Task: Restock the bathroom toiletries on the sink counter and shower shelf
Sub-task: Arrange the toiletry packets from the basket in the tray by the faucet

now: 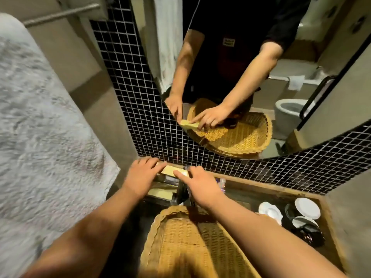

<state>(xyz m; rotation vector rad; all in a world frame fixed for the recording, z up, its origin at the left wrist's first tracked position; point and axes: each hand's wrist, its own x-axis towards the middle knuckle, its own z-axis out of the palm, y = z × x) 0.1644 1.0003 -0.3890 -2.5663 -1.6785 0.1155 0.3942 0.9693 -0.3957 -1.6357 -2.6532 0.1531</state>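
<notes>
A small pale-yellow toiletry box [170,169] is at the back left of the sink counter, close to the black mosaic wall. My left hand [140,175] holds its left end and my right hand [198,187] pinches its right end with fingers and thumb. Below the box lie more flat yellow packets [160,192] in a dark holder. A woven wicker basket [158,229] stands at the counter's front, under my forearms. The mirror [281,121] repeats both hands, the box and the basket.
White cups and saucers [307,207] sit on a dark tray at the counter's right, inside a wooden rim [261,185]. A large white towel [40,127] hangs at the left. The mirror shows a toilet and a glass door behind me.
</notes>
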